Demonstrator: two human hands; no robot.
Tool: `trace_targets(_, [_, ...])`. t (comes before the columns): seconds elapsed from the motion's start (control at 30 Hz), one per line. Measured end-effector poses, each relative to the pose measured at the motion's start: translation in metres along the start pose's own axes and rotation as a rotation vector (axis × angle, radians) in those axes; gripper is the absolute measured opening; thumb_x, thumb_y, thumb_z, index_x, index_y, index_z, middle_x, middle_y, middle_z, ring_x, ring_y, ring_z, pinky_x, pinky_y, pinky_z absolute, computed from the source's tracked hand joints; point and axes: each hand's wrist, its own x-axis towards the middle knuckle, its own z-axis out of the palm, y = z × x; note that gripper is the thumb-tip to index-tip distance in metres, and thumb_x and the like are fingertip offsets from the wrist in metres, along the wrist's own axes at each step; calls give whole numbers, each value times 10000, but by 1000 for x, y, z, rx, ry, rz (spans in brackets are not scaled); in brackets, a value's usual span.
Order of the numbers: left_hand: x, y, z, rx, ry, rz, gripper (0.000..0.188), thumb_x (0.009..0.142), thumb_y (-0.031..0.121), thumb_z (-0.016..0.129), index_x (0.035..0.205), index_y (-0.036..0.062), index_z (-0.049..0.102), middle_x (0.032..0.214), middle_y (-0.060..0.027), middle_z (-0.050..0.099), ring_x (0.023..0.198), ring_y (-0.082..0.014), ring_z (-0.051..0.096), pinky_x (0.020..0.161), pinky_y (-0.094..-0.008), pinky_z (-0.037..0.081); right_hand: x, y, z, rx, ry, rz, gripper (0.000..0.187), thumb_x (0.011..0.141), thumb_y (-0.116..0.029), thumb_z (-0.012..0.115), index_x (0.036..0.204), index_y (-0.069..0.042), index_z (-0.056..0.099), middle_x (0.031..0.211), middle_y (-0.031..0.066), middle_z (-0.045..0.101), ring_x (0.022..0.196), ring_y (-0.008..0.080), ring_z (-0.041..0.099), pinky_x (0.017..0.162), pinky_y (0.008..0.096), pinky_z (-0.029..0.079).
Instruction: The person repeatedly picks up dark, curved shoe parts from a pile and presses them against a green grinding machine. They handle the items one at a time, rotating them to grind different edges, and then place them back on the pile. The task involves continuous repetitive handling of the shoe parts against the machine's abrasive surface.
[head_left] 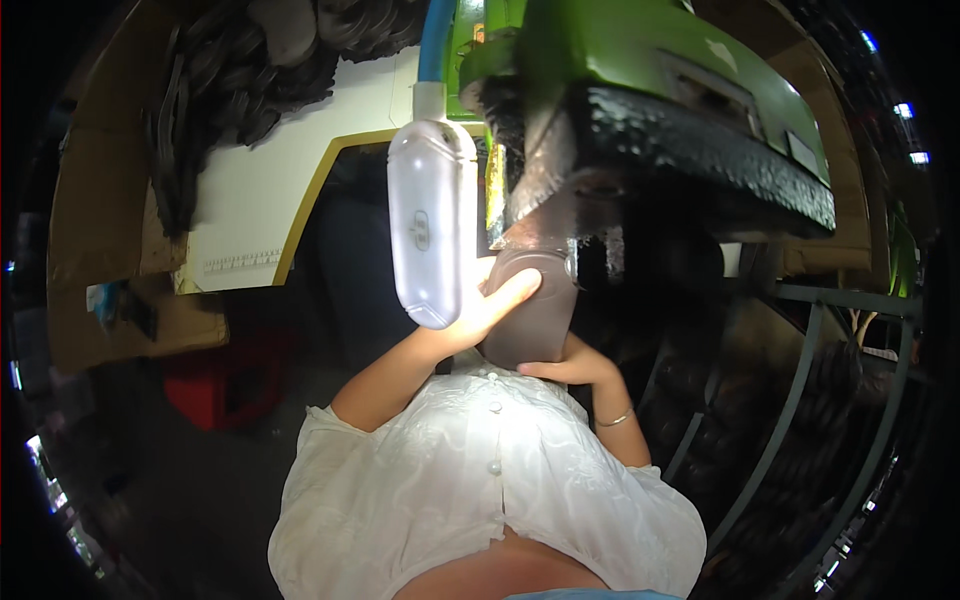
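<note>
A smooth grey-brown piece, shaped like a shoe sole (530, 320), is held in both hands close to my body, under the head of a green machine (640, 50). My left hand (490, 308) grips its upper left side, the thumb lying across its face and the other fingers mostly hidden behind. At its lower right edge, my right hand (572, 368) holds it with the thumb in front; those fingers are behind it too. The upper end of the piece reaches the machine's working area, where contact cannot be made out.
A lit oblong lamp (432, 225) hangs from a blue arm just above my left wrist. Dark curved pieces (245, 100) are heaped on the white tabletop (350, 100) at the far left. A red stool (225, 385) stands lower left, and a grey-green metal rack (810, 350) stands right.
</note>
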Motion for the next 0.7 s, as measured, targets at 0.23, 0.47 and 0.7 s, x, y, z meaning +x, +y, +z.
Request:
trace_targets(0.23, [-15,-41,-12,-96,20,-2,287,827,139,595,1062,-18,548,947,-51,596,839,-87,539,743,-246,448,-49,-51,-100,177,425,-242,257,562,-32,719,781,46,609,762,54,583,673,109,529,626,219,406])
trace_targets(0.47, [-24,-29,-34,-305,85,-67,237,832,100,590,1034,-19,555,946,-42,594,847,-94,542,750,-246,444,-2,-103,-89,549,630,-578,440,684,-42,619,1093,46,487,968,113,580,880,186,567,812,287,448])
trace_targets(0.7, [-44,-29,-91,-227,312,-78,238,872,146,522,1035,-27,544,943,-46,599,826,-82,546,764,-227,431,40,-106,-17,478,535,-747,403,700,38,619,1082,19,492,994,64,571,887,123,547,817,240,423])
